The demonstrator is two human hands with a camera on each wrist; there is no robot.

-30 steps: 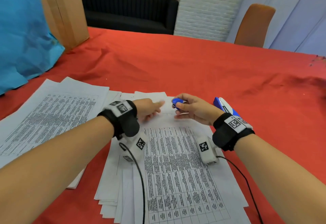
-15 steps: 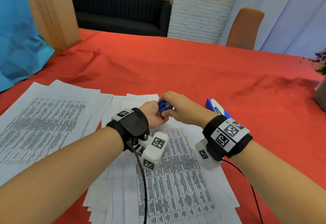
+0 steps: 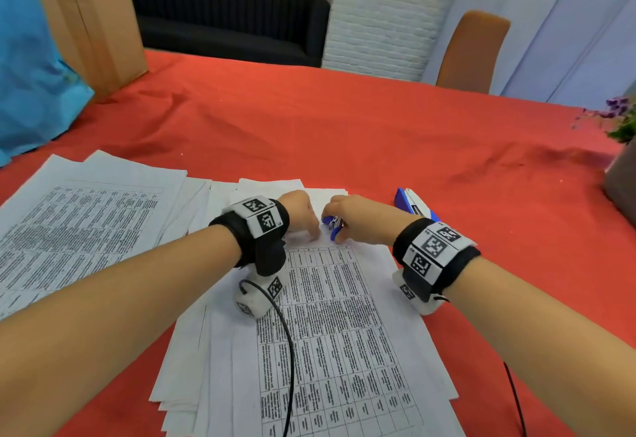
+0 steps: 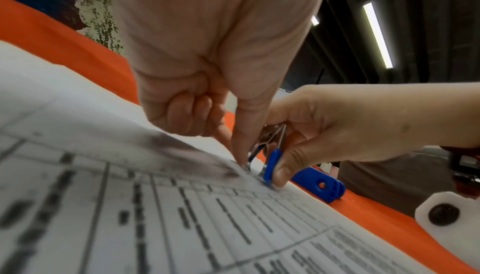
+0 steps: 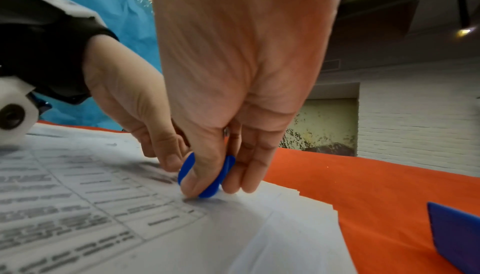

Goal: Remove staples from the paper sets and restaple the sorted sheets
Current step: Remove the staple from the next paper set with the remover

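A stack of printed paper sets [image 3: 337, 316] lies on the red tablecloth in front of me. My right hand [image 3: 354, 218] pinches a blue staple remover [image 3: 332, 225] between thumb and fingers, its metal tip down on the top left corner of the top sheet [image 4: 182, 216]. The remover [image 4: 271, 165] [image 5: 207, 188] stands almost upright. My left hand [image 3: 299, 211] presses a fingertip [image 4: 240, 159] on the paper right beside the remover's tip, its other fingers curled. The staple itself is hidden. A blue stapler [image 3: 413, 204] lies just right of the stack.
A second pile of printed sheets [image 3: 79, 216] lies to the left. A cardboard box [image 3: 93, 16] and a blue bag [image 3: 31, 68] stand at the far left, and a plant pot [image 3: 623, 182] at the right edge. An orange chair [image 3: 471, 51] stands behind the table.
The two hands came together and dropped to the top corner of the sheet. The staple remover, held above the paper before, now touches it beside the left fingertip.
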